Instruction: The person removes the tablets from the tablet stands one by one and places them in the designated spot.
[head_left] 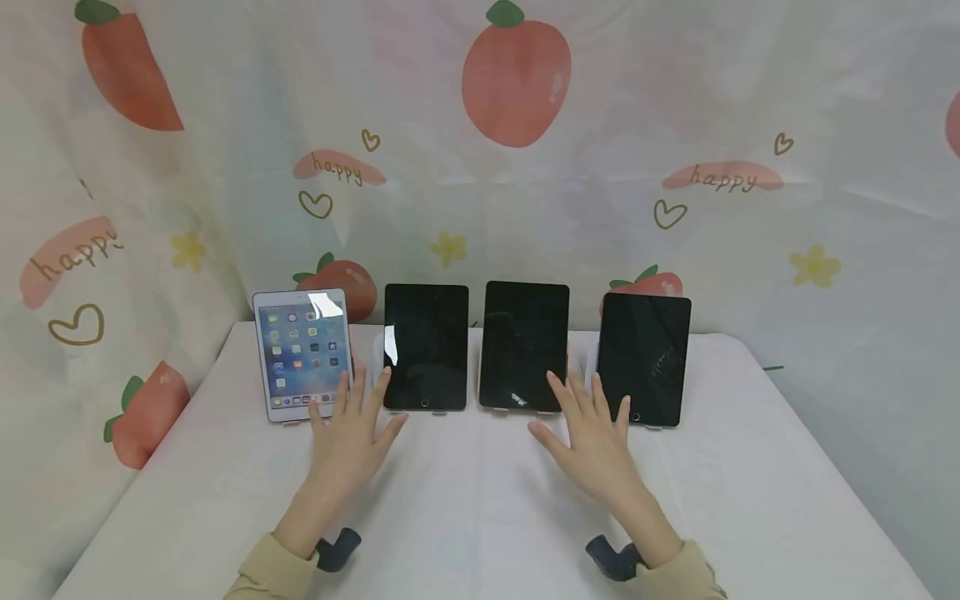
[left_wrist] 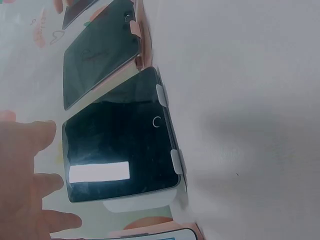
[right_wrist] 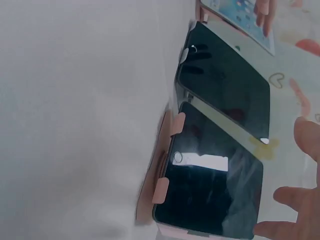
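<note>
Several tablets lean upright in a row on stands. At the left is a white-framed tablet [head_left: 300, 350] with its screen lit and showing app icons. To its right stand a black tablet [head_left: 427, 350], another black tablet [head_left: 525, 333] and a rightmost black tablet [head_left: 645, 350], all with dark screens. My left hand [head_left: 347, 450], fingers spread, is in front of the white tablet and the black one beside it. Fingers also spread, my right hand [head_left: 596, 454] is before the two right-hand tablets. Neither hand holds anything; whether fingertips touch a screen cannot be told.
A white cloth covers the table [head_left: 480, 517]. Behind it hangs a fruit-printed curtain [head_left: 517, 217]. Pink stand clips [right_wrist: 161, 190] and white clips [left_wrist: 176, 161] hold the tablets' lower edges. A dark curved piece [head_left: 339, 550] sits by the left wrist, a similar one [head_left: 613, 560] by the right.
</note>
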